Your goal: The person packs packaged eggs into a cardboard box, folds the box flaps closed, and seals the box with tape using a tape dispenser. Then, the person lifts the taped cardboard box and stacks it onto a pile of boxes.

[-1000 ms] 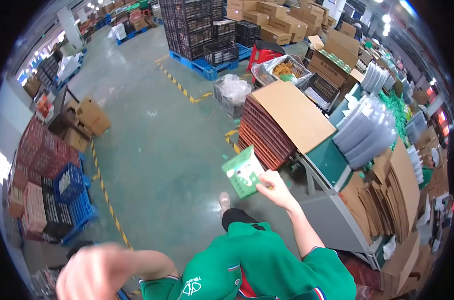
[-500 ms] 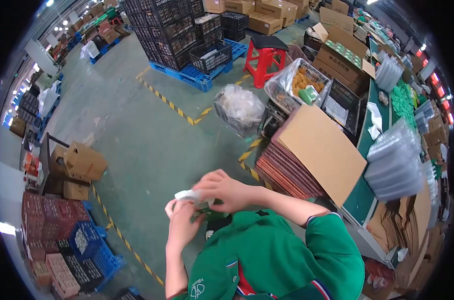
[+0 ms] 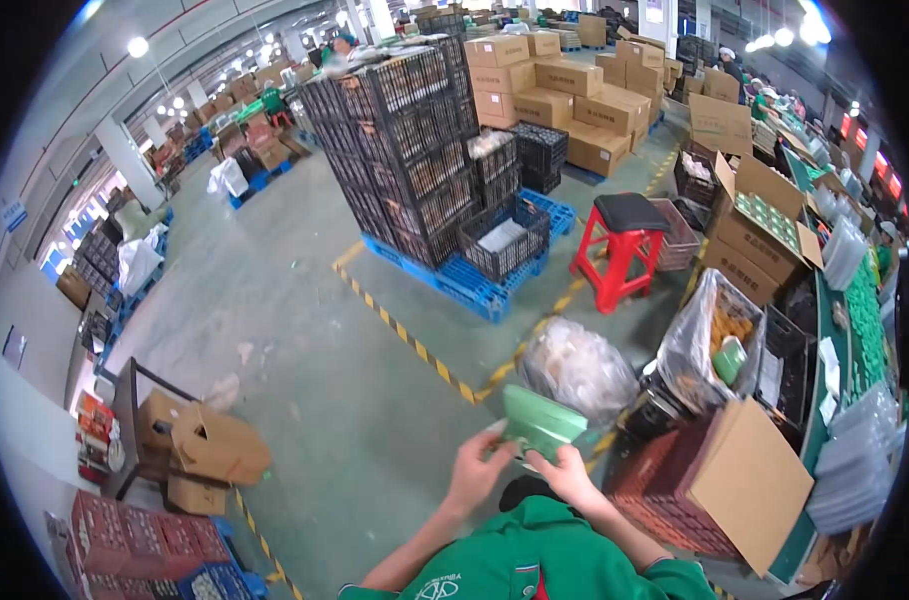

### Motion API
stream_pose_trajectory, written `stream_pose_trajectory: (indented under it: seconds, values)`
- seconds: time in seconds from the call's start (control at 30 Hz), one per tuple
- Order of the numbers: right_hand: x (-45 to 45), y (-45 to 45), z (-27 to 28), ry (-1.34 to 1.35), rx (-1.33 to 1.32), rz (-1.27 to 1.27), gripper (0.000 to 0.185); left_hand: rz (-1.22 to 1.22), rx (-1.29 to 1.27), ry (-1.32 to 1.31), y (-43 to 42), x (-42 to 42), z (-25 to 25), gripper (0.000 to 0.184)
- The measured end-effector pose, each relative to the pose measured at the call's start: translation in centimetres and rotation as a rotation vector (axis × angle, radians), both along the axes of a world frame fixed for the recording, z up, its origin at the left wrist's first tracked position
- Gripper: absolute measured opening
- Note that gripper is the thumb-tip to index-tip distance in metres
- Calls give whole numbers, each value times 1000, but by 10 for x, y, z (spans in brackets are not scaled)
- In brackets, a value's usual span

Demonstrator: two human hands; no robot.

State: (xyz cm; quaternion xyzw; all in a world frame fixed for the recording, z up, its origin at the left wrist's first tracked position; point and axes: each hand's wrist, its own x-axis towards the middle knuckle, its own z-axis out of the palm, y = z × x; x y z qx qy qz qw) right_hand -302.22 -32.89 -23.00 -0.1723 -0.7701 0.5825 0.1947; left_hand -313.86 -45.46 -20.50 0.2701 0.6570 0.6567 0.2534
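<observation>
Out in front of my body, both hands grip a shiny green packet (image 3: 543, 418) that looks like a flat foil pouch. My left hand (image 3: 478, 468) pinches its lower left edge between thumb and fingers. On the lower right edge my right hand (image 3: 567, 474) has its thumb and fingers closed. A pale strip shows under the packet, and I cannot make out what it is. Beyond the packet, a clear plastic bag of whitish material (image 3: 578, 368) sits on the floor, apart from my hands.
A stack of cardboard sheets on red layers (image 3: 750, 490) stands at my right, beside a lined crate (image 3: 710, 335) with orange-brown contents. Further off are a red stool (image 3: 620, 255), black crates (image 3: 395, 150) on a blue pallet (image 3: 490, 300), and cartons (image 3: 575, 105). Red crates (image 3: 140, 535) stand lower left.
My view has tilted up and swung left. My hands, earlier close together over a white and a green thing near my body, now stretch forward with the green packet spread between them.
</observation>
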Motion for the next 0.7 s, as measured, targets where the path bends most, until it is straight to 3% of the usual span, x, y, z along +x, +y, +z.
stream_pose_trajectory:
  seconds: [0.07,0.17,0.23,0.27,0.37,0.47,0.57,0.67,0.7]
  values:
    - [-34,16,-4,-43,-444,-28,37,-113,-103,97,21,-44,-18,26]
    - [-91,59,-24,-59,-303,76,33,-160,-39,301,46,-118,-44,28]
    - [-138,81,-22,-58,32,124,27,-253,-13,346,60,-173,-50,30]
    - [-166,96,-18,-45,205,144,24,-227,47,171,76,-199,-50,32]
    - [-246,116,-2,11,185,372,30,-180,111,-269,72,-265,-43,39]
    - [-315,128,13,-63,92,448,33,-193,233,-486,88,-328,-29,42]
    - [-365,155,12,-107,33,439,34,-206,340,-681,113,-377,-64,38]
    - [-406,181,-5,-169,-74,368,34,-216,296,-782,147,-421,-71,33]
    - [-417,191,-14,-199,-120,336,34,-221,274,-709,163,-438,-75,32]
